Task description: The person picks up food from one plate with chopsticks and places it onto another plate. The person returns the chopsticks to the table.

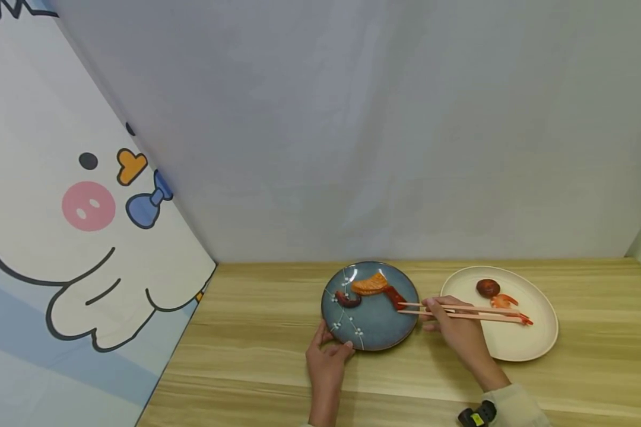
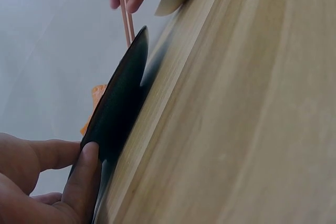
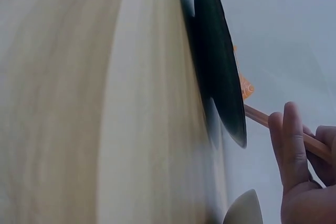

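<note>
My left hand [image 1: 327,362] pinches the near left rim of a round blue plate [image 1: 374,332] with a white blossom pattern. On that plate lie an orange slice of food [image 1: 370,284], a dark red strip of food [image 1: 393,298] and a small curved brown piece [image 1: 347,300]. My right hand [image 1: 459,332] holds a pair of pink chopsticks [image 1: 491,318], their tips right at the lower end of the red strip. In the left wrist view, the plate [image 2: 113,103] appears edge-on, with thumb and finger at its rim.
A cream plate [image 1: 539,338] stands on the right, partly behind the right hand and chopsticks. It carries a shrimp [image 1: 504,301] and a dark round piece of food [image 1: 488,288]. The wooden table [image 1: 246,338] ends at a pale backdrop [image 1: 299,148]; a cartoon-printed panel [image 1: 85,267] borders the left.
</note>
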`<state>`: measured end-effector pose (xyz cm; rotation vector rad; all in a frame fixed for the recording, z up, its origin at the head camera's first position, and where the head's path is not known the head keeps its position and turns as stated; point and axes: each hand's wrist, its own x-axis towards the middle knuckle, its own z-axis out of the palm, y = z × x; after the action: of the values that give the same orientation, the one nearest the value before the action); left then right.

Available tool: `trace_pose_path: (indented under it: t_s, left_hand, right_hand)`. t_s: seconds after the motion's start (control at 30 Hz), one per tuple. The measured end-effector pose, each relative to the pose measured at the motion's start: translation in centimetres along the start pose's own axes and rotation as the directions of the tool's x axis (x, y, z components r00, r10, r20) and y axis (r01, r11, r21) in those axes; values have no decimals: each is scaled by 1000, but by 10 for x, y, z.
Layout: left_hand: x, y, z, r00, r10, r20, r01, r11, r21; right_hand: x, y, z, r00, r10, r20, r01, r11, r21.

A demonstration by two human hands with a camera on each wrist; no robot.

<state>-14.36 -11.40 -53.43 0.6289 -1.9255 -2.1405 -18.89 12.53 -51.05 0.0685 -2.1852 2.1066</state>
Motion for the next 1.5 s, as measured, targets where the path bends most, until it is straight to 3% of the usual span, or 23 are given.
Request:
trace_pose_path:
  t_s: [0.4,0.9,1.5]
  left_hand:
    - [-2,1,0,1000,8,7,-8,1000,-25]
    - [-3,2,0,1000,6,14,-5,999,-43]
    - [1,-2,1,1000,-7,5,7,1000,-24]
  right_hand:
    - [-3,2,7,996,-58,-65,57,998,-6]
    - [-5,-3,6,995,-66,-79,70,996,51]
    - [-8,-5,2,994,11,-106,-1,995,96]
